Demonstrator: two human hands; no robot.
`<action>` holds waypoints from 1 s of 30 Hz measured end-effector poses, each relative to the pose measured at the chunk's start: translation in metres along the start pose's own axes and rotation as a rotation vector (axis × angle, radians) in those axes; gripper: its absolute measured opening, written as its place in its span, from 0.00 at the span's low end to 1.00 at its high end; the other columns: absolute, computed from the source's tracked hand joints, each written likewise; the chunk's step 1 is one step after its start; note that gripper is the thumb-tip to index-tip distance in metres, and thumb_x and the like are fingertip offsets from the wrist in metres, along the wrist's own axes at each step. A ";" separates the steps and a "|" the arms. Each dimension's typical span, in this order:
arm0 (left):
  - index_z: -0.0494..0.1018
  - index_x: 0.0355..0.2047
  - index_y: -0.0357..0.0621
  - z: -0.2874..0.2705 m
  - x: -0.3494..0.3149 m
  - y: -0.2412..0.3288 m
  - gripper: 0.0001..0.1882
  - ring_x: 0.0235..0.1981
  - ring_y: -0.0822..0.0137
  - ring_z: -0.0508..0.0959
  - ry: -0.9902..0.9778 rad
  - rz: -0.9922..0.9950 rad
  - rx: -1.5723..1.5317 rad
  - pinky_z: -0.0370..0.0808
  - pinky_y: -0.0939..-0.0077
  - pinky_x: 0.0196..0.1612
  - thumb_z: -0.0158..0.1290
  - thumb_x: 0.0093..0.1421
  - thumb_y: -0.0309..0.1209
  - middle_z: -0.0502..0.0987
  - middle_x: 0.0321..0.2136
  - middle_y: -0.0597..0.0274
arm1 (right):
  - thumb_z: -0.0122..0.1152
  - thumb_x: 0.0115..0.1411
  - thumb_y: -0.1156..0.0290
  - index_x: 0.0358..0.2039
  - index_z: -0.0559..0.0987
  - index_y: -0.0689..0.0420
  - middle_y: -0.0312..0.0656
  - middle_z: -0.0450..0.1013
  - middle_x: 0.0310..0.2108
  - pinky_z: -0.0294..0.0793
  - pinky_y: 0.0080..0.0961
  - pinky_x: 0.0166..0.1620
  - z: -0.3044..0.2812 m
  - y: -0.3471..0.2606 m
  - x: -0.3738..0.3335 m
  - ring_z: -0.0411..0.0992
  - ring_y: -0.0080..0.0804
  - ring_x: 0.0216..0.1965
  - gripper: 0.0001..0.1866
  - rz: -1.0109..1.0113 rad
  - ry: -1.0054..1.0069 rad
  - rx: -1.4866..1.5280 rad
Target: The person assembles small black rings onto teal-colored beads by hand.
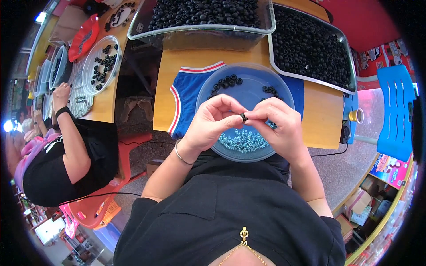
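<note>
Over a round translucent blue basin [255, 82], my left hand [216, 119] and my right hand [278, 125] meet fingertip to fingertip. Both are closed in a pinch on one small black ring-shaped piece [244, 117], partly hidden by the fingers. Inside the basin, a cluster of black rings [228, 82] lies at the far left, and another group [270, 91] sits at the far right. A heap of small light-blue pieces [243, 141] covers the near part of the basin, below my hands. The exact shape of those pieces is too small to tell.
Beyond the basin stand a clear plastic bin [202, 32] and a metal-rimmed tray [350, 84], both full of black rings. A blue cloth [188, 95] lies under the basin on the wooden table [324, 126]. At left, another person [66, 150] works by a round tray [88, 73]. A blue chair [394, 111] stands right.
</note>
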State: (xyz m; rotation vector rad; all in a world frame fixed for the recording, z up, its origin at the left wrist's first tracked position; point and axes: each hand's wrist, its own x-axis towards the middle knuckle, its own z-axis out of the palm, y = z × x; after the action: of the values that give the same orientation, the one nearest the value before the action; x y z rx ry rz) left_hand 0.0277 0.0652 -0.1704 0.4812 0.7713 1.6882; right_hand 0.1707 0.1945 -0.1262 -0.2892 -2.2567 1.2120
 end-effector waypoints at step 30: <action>0.73 0.43 0.38 -0.019 -0.005 -0.005 0.09 0.35 0.74 0.76 0.052 0.002 -0.064 0.74 0.80 0.44 0.49 0.63 0.23 0.77 0.42 0.53 | 0.61 0.51 0.76 0.30 0.75 0.57 0.44 0.73 0.30 0.74 0.37 0.37 0.000 0.058 0.001 0.74 0.44 0.35 0.06 0.182 -0.201 -0.667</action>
State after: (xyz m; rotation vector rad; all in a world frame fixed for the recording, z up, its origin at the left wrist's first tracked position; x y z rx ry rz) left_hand 0.0197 0.0570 -0.1872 0.3948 0.7517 1.7273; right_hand 0.1663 0.2275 -0.1732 -0.6551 -2.8111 0.5425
